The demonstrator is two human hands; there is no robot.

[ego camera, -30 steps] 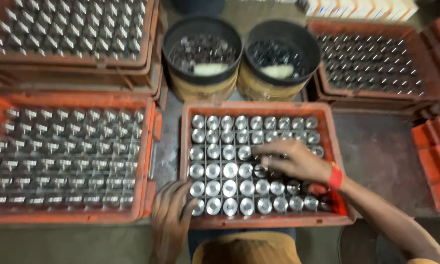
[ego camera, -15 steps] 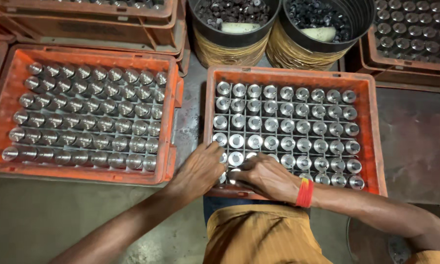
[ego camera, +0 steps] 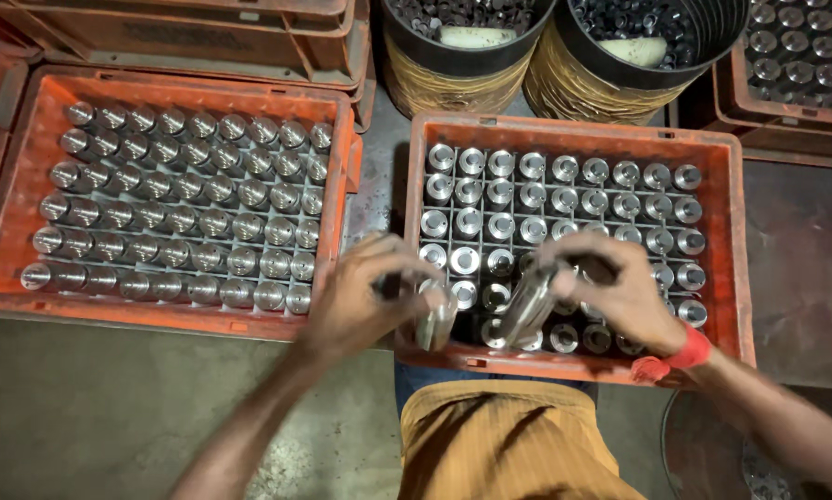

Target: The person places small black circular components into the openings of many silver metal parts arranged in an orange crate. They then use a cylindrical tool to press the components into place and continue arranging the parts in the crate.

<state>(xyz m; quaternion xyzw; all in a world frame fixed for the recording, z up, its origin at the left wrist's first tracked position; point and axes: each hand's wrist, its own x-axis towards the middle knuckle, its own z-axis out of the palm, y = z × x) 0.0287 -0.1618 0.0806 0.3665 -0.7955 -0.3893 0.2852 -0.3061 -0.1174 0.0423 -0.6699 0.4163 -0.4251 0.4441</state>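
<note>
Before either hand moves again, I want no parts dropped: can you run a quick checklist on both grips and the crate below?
1. Left hand grips a shiny metal cylinder: ok.
2. Right hand holds a second, tilted metal cylinder: ok.
3. Both cylinders over the orange plastic crate: ok.
4. Free slot under the hands: cannot tell, hands hide it.
5. Neighbouring cylinders in the crate upright: ok where visible.
</note>
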